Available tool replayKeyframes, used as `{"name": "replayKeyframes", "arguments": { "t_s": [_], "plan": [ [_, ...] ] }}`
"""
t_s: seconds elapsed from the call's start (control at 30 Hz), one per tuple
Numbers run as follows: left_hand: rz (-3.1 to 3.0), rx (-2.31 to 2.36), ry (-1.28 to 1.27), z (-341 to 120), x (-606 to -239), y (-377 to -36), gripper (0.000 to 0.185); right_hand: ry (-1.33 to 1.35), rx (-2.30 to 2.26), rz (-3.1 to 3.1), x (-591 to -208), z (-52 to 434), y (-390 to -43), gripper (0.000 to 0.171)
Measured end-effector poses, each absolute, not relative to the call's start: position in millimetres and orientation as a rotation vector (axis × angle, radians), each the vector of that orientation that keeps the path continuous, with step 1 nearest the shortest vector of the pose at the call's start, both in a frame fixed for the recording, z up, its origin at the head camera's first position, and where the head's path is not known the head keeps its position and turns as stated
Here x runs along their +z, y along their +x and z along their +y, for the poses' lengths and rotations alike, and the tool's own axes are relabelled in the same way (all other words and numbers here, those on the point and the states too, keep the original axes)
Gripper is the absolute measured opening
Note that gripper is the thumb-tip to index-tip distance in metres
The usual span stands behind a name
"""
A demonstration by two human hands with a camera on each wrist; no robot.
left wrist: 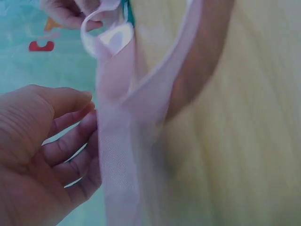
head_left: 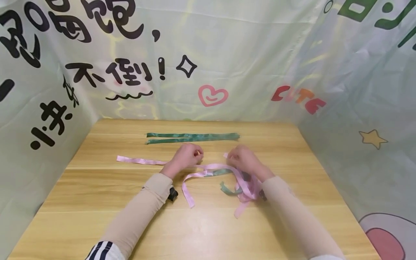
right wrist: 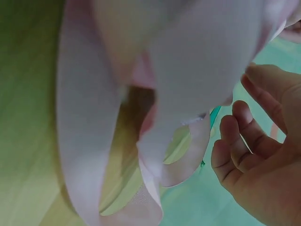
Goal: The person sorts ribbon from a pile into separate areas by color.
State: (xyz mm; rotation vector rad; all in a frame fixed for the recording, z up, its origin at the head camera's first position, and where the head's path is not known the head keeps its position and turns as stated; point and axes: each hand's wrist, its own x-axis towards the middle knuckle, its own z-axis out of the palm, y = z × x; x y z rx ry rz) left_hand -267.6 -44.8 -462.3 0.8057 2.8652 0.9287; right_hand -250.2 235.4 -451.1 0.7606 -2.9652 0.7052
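Observation:
My left hand [head_left: 186, 157] is over the table with loosely bent fingers. In the left wrist view its thumb and fingertips come right up to the edge of a pink ribbon [left wrist: 120, 165], which runs past them. That ribbon stretches left across the table beneath the wrist. My right hand [head_left: 243, 159] pinches a pink ribbon between thumb and index finger, and a short end [head_left: 225, 155] sticks out beside the fingertips. Below this hand lies a tangled heap of pink ribbons [head_left: 248, 189], with a green ribbon strip [head_left: 229, 191] among them.
Green ribbons [head_left: 195, 137] lie side by side near the table's back edge. The wooden table [head_left: 201, 234] is enclosed by printed cloth walls [head_left: 243, 54] at the back and sides. A small black object [head_left: 173, 194] is at the left wrist.

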Motion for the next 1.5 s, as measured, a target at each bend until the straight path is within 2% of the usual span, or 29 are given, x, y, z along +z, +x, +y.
{"name": "replayKeyframes", "arguments": {
  "t_s": [0.4,0.67,0.97,1.13,1.5],
  "plan": [
    [2.732,0.868,0.886,-27,-468,-258,0.006,0.792,0.707,-3.126,-444,232,-234,0.015],
    [2.651,0.819,0.913,-23,-467,-251,0.010,0.832,0.685,-3.157,-442,227,-225,0.021],
    [2.585,0.809,0.953,-8,-466,-240,0.010,0.869,0.551,-3.143,-442,220,-219,0.013],
    [2.531,0.868,0.897,-3,-468,-231,0.009,0.851,0.704,-3.138,-448,219,-215,0.005],
    [2.612,0.843,0.957,-3,-470,-224,0.018,0.851,0.867,-3.049,-453,215,-219,0.004]
  ]
}}
